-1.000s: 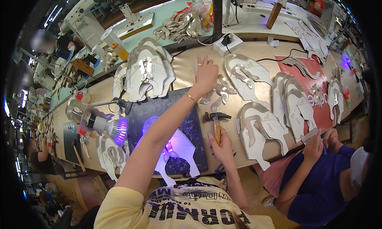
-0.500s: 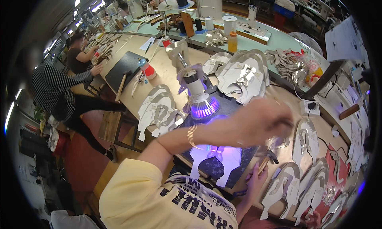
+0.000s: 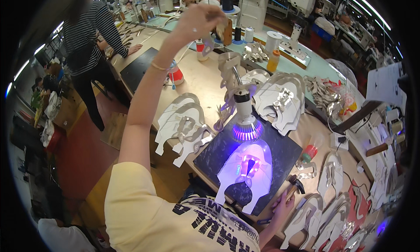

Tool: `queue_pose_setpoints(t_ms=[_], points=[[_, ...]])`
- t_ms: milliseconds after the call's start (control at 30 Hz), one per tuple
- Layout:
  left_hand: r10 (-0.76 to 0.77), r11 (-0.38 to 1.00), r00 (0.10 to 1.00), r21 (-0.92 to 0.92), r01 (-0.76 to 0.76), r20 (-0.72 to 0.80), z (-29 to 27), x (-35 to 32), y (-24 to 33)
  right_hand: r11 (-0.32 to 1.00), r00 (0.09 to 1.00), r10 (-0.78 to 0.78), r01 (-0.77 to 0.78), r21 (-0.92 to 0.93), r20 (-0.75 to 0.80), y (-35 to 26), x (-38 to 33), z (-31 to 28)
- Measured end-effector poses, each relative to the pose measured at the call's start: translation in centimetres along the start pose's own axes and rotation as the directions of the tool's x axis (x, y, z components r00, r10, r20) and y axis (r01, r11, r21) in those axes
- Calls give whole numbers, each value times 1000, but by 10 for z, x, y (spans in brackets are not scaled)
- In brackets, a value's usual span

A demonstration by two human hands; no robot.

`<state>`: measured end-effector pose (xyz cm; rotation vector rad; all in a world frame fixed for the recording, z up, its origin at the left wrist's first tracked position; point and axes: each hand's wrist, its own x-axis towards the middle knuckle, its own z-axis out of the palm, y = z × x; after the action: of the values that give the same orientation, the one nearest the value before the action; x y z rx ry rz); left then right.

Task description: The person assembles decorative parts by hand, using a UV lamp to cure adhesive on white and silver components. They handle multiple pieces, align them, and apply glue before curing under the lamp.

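My left hand [image 3: 199, 22] is raised at the upper left of the lamp, blurred, with its fingers closed. From them hangs a small silvery cut-out piece [image 3: 208, 47]. Low on the right, my right hand [image 3: 283, 204] grips a hammer [image 3: 290, 191] by its wooden handle, dark head upward. Between my arms a white shoe-upper piece [image 3: 256, 169] lies on a dark stone-like slab [image 3: 286, 153]. A lamp [image 3: 246, 127] shines purple light onto it. More silvery pieces [image 3: 227, 64] hang on the lamp's stem.
Stacks of similar white-and-silver uppers lie left [image 3: 179, 120], behind [image 3: 282, 99] and right [image 3: 306, 215] of the slab. A clear bottle [image 3: 309, 152] stands at its right. Thread spools [image 3: 273, 40] and an orange bottle [image 3: 273, 60] stand behind. A person in stripes [image 3: 94, 37] leans on the table's left.
My left hand has swung from above the upper to the far left, past the lamp, uncovering the upper and the clear bottle. My right hand keeps the hammer low. The view has shifted.
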<state>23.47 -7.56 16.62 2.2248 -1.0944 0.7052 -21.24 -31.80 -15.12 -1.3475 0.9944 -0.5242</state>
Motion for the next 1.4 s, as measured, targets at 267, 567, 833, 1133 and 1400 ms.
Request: queue_pose_setpoints(t_ms=[267,567,833,1133,1400], points=[[73,962,955,-274,9,288,55,-33,-2,1000,1000,-17,17,10,25,-1,-1,0],[-168,964,868,-108,244,468,41,-32,16,1000,1000,-11,11,0,21,-1,0,-1],[49,992,870,-76,-99,-491,43,-115,23,991,1000,9,-11,-131,-13,-7,-8,2],[166,948,856,-319,-1,490,156,-331,147,741,925,-380,316,-592,17,-56,-44,26],[151,935,846,-353,46,512,171,-343,156,770,955,-290,273,-576,66,-71,-72,57]])
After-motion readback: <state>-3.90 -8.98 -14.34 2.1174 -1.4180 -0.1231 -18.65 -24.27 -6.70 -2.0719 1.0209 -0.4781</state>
